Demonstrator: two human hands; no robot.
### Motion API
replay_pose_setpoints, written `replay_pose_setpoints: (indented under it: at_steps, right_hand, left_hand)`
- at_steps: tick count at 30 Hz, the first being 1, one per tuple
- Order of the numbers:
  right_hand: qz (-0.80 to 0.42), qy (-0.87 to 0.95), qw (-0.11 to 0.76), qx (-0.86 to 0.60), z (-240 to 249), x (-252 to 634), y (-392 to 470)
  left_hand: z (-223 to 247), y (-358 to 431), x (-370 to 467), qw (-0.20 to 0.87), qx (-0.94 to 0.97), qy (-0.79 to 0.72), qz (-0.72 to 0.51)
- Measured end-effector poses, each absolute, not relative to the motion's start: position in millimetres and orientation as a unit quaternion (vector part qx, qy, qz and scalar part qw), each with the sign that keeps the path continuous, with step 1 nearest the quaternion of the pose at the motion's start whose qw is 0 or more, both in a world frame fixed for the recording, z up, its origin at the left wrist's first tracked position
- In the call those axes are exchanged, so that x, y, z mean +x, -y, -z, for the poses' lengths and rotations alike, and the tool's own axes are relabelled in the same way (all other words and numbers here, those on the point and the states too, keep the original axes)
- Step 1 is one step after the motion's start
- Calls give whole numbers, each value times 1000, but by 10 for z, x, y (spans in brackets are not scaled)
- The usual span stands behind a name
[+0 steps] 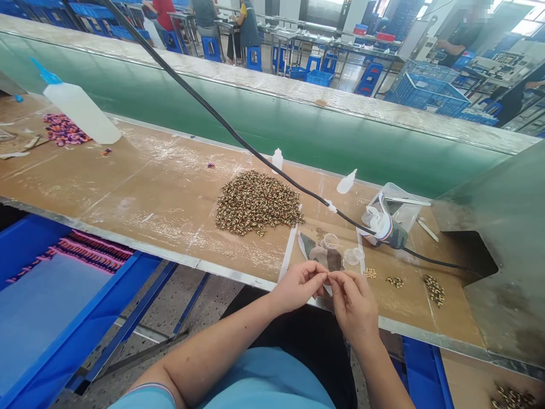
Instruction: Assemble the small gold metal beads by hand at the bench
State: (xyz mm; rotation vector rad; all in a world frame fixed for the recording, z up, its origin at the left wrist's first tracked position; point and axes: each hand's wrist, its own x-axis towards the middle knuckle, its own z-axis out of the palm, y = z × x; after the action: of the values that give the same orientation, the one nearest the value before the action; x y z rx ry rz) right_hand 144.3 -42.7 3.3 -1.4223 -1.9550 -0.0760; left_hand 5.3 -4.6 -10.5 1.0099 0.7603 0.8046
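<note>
My left hand (300, 287) and my right hand (353, 301) meet at the table's front edge, fingertips pinched together. Whatever they pinch is too small to make out. Just behind them lie a dark-and-clear sheet (319, 255) and two small clear round dishes, one of them a clear dish (353, 256). A large pile of small gold-and-dark pieces (258, 203) sits on the brown table (170, 187), beyond my left hand. To the right of my right hand are a few tan pieces (370, 273) and two small clusters of gold-and-dark pieces (434, 291).
A black cable (221, 120) crosses above the table. Two small white bottles, a large bottle (83, 112) and a clear bin (404, 213) stand or lie around. A metal panel (511, 244) borders the right. A blue tray (85, 307) is at lower left. People sit far behind.
</note>
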Motion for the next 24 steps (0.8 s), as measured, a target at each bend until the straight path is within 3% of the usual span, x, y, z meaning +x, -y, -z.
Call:
replay_pose_setpoints:
  at_steps: [24]
  right_hand:
    - [60,759,335,-555,14,1440,434]
  left_hand:
    - [189,65,44,693,509,-348,-375]
